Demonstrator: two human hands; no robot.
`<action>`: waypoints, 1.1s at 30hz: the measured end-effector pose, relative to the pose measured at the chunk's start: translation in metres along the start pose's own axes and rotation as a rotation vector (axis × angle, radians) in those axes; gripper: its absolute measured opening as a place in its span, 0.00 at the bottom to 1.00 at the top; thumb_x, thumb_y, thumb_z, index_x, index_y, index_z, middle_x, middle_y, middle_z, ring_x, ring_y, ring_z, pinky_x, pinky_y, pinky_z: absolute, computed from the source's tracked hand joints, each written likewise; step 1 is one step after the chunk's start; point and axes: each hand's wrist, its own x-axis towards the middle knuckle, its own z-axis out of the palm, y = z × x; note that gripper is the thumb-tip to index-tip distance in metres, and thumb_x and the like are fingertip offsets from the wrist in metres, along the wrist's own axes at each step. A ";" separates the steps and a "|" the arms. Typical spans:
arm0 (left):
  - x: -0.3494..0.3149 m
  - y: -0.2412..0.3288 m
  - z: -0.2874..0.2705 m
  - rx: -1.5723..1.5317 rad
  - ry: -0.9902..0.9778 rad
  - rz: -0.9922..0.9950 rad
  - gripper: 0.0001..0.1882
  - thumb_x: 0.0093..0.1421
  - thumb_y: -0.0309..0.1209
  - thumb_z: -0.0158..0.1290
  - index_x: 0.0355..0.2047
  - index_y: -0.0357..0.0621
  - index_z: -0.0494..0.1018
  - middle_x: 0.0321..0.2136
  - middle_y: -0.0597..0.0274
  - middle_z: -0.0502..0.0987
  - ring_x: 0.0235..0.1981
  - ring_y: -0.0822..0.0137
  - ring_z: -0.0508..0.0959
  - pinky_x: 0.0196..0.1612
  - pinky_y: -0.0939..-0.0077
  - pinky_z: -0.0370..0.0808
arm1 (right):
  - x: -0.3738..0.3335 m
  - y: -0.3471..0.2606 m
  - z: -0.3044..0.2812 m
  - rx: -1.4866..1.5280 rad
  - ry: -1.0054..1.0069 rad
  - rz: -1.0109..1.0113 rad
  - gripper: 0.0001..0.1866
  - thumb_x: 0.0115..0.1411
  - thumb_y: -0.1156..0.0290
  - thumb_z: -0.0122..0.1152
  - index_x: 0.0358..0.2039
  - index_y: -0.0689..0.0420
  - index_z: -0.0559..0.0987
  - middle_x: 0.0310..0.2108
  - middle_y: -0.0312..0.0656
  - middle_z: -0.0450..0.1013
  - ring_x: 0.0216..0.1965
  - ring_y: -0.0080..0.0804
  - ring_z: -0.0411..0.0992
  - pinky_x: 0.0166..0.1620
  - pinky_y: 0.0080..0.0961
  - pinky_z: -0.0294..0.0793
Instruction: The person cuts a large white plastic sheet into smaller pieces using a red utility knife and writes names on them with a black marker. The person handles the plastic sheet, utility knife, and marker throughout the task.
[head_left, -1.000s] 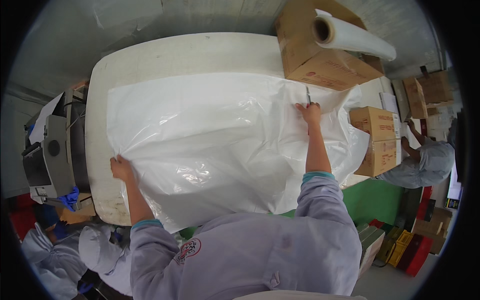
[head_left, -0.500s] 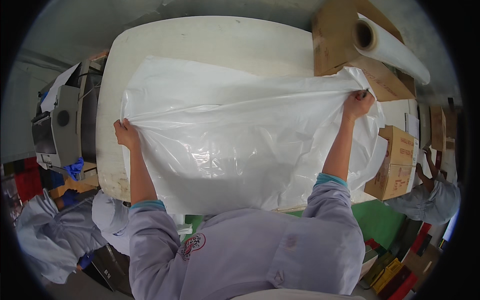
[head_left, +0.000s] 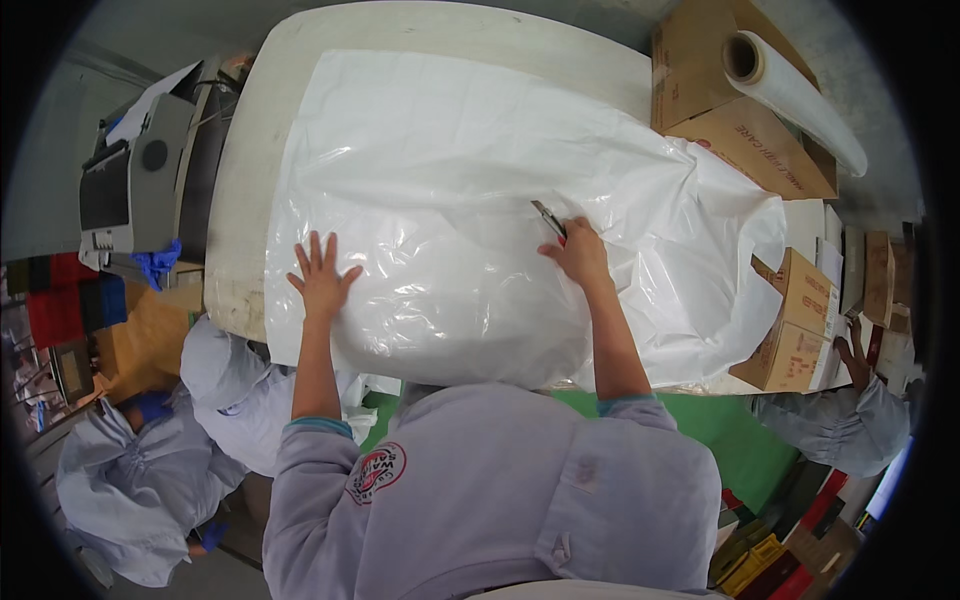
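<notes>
A large sheet of glossy white plastic point(head_left: 430, 130) lies spread over the table, wrinkled toward its right end. My left hand point(head_left: 322, 283) presses flat on its left part, fingers spread. Over the middle of the sheet, my right hand point(head_left: 582, 252) is closed around a utility knife point(head_left: 547, 217). The knife's blade points up and to the left, and most of its handle is hidden in the fist. Whether the blade touches the plastic I cannot tell.
Cardboard boxes stand at the far right point(head_left: 740, 130) and near right point(head_left: 795, 320). A plastic film roll point(head_left: 800, 100) rests on the far box. A grey machine point(head_left: 135, 185) is left of the table point(head_left: 240, 200). Co-workers are at left point(head_left: 150, 480) and right point(head_left: 840, 420).
Both hands have let go of the sheet's edges. My left hand now lies flat on it; my right hand has come left to the middle with the knife. The sheet lies flatter.
</notes>
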 end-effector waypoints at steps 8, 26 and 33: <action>0.012 -0.090 0.001 -0.257 0.106 -0.038 0.33 0.50 0.50 0.48 0.55 0.54 0.54 0.58 0.58 0.46 0.60 0.55 0.43 0.51 0.35 0.40 | 0.080 0.046 -0.028 -0.010 0.428 0.104 0.21 0.38 0.56 0.66 0.20 0.61 0.70 0.32 0.49 0.68 0.31 0.44 0.68 0.32 0.35 0.67; 0.022 0.133 -0.013 -0.279 0.177 0.793 0.32 0.51 0.44 0.48 0.56 0.59 0.51 0.58 0.61 0.46 0.58 0.55 0.46 0.50 0.44 0.54 | -0.131 0.095 0.095 0.089 0.223 0.311 0.35 0.34 0.57 0.68 0.38 0.69 0.70 0.56 0.56 0.47 0.58 0.53 0.43 0.55 0.34 0.54; 0.186 0.271 -0.052 -0.645 0.308 0.730 0.18 0.54 0.29 0.44 0.48 0.50 0.63 0.43 0.59 0.67 0.39 0.57 0.71 0.41 0.69 0.70 | -0.136 0.088 0.099 0.032 0.071 0.365 0.28 0.34 0.57 0.68 0.36 0.58 0.74 0.60 0.49 0.38 0.61 0.48 0.35 0.49 0.66 0.45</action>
